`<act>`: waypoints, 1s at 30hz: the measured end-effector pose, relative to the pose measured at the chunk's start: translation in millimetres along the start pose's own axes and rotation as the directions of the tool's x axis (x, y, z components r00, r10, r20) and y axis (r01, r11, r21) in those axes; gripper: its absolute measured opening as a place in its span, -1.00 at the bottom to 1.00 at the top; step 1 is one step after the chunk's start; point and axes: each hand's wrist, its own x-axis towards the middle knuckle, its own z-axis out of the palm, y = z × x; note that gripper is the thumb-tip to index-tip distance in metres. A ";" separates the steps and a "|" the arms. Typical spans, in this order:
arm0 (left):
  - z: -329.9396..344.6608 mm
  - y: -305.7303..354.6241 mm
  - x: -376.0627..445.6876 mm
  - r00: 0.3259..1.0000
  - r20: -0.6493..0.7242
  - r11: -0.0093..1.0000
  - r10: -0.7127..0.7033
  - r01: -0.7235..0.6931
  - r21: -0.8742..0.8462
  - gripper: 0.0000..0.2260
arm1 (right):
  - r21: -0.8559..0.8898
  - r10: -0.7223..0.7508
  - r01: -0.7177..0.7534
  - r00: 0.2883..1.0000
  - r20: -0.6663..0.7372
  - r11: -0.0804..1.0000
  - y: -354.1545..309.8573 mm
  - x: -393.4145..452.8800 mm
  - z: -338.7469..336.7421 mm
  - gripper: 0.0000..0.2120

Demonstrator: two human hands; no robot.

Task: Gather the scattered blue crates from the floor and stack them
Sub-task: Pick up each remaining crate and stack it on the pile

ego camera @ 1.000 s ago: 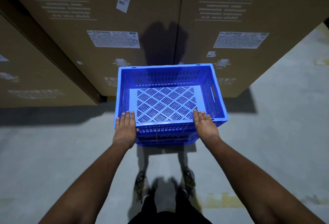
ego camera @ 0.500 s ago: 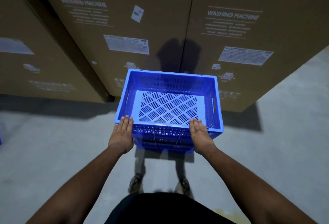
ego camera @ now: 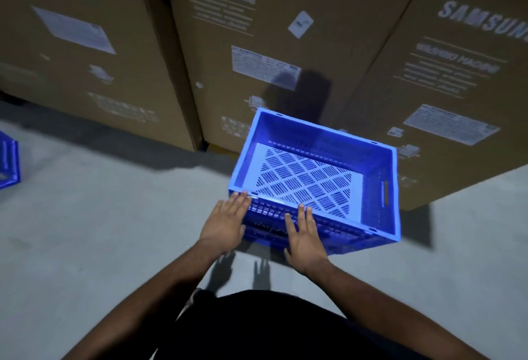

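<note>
Top crate (ego camera: 314,182) sits on the stack by the boxes (ego camera: 285,30). Left hand (ego camera: 225,222) and right hand (ego camera: 307,238) lie flat against it, fingers straight — gripping nothing. Another crate (ego camera: 8,163) waits on the floor (ego camera: 100,231) — likely next.

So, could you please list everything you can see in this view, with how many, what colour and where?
blue crate stack: nested crates, exact count unclear, blue, on the floor in front of the cartons, centre right.
second blue crate: one, blue, at the far left edge, partly cut off.
cardboard cartons: at least three, brown, printed with washing machine text, standing in a row behind the crates.
floor: grey concrete, under everything.
left hand: one, fingers straight, at the stack's near left corner.
right hand: one, fingers straight, against the stack's near side.
dark clothing: black, at the bottom of the view.
</note>
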 end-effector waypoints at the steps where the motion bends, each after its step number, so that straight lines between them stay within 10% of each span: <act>1: 0.2 -18.5 -13.1 1.000 0.010 0.999 0.007 -0.006 -0.047 -0.33 | -0.008 0.001 -0.001 1.000 0.005 1.000 -21.9 10.9 -4.1 -0.17; 7: 26.3 -182.4 -131.8 0.950 0.112 0.930 -0.292 0.309 -0.199 -0.36 | -0.070 -0.332 0.327 0.941 -0.066 0.942 -194.5 96.8 -36.7 -0.29; 12: 22.0 -312.7 -243.7 0.748 0.037 0.697 -0.662 0.633 -0.337 -0.28 | -0.056 -0.590 0.590 0.807 0.021 0.806 -360.8 142.2 -50.6 -0.36; 21: -11.9 -495.5 -348.8 0.375 -0.042 0.329 -0.926 0.747 -0.577 -0.44 | -0.066 -0.803 0.817 0.576 0.152 0.573 -636.7 246.9 -55.6 -0.36; 30: -52.9 -732.0 -449.9 0.164 -0.016 0.149 -0.986 0.844 -0.514 -0.47 | -0.140 -0.898 0.927 0.373 0.232 0.349 -949.8 331.8 -69.0 -0.35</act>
